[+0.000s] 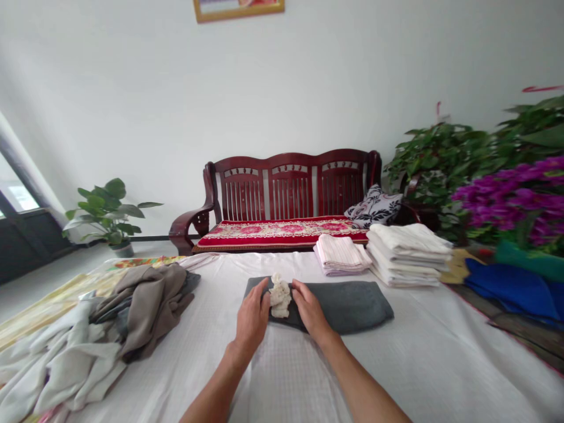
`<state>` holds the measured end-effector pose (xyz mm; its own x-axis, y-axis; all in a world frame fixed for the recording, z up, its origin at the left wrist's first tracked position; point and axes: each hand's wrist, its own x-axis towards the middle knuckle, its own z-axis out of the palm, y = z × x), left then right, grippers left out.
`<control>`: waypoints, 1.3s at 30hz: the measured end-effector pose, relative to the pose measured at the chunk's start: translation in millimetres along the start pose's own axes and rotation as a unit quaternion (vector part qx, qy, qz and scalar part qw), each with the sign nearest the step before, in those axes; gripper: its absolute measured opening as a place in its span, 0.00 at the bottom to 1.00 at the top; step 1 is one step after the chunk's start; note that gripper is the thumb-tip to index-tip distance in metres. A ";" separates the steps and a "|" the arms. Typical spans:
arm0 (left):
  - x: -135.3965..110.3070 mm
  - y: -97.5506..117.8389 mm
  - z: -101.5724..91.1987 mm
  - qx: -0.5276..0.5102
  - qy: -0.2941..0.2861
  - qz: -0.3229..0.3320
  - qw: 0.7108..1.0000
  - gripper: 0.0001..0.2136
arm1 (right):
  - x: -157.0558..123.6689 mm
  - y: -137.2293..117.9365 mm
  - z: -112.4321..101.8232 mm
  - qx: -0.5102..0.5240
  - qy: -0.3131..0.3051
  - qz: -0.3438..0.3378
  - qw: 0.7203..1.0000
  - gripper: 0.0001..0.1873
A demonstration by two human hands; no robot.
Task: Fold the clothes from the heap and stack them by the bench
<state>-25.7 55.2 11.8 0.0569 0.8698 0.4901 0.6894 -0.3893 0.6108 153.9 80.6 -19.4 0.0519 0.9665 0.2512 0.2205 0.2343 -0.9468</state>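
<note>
A dark grey folded piece of cloth (352, 305) lies lengthwise on the white sheet in front of me. On its left part rests a small, crumpled cream bundle (281, 298), perhaps lacy fabric. My left hand (253, 311) is at the bundle's left side, fingers stretched forward over the grey cloth. To the right of the bundle, my right hand (309, 309) reaches over the same cloth with its fingers extended. Both hands look open, and neither visibly grips anything. Whether the fingertips touch the bundle I cannot tell.
Loose brown clothing (154, 305) and pale grey clothing (79, 364) lie heaped at left. A striped folded cloth (341, 252) and a stack of white folded cloths (409, 252) stand back right. Beyond are a wooden bench (288, 188), potted plants and purple flowers (515, 194).
</note>
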 end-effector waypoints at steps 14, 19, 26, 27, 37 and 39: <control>-6.1 -19.2 4.7 0.107 -0.092 0.033 0.989 0.20 | 1.2 -8.4 -6.1 0.058 0.007 -0.008 0.998 0.22; 4.1 -45.3 -6.3 -0.077 0.129 -0.183 0.972 0.17 | 14.3 -8.1 -48.9 -0.036 0.125 0.012 0.991 0.22; 8.3 -95.8 -40.7 -0.083 0.331 -0.303 0.890 0.27 | 12.4 -23.6 -127.7 -0.368 0.232 0.063 0.899 0.25; 7.7 -97.2 -43.2 -0.048 0.348 -0.276 0.895 0.30 | 11.0 -26.3 -135.2 -0.406 0.232 0.080 0.880 0.25; -16.0 -19.6 0.1 0.050 0.075 0.151 0.984 0.15 | -0.8 -34.9 -176.6 -0.466 0.112 0.301 0.824 0.31; -21.5 1.5 13.8 0.034 -0.023 0.182 0.982 0.14 | -3.9 -34.5 -187.4 -0.455 0.083 0.325 0.825 0.32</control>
<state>-15.9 40.1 -6.4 0.3410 0.6896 0.6389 0.6636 -0.6579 0.3561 328.6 49.1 49.9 0.5645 0.8109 -0.1545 0.7288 -0.5775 -0.3679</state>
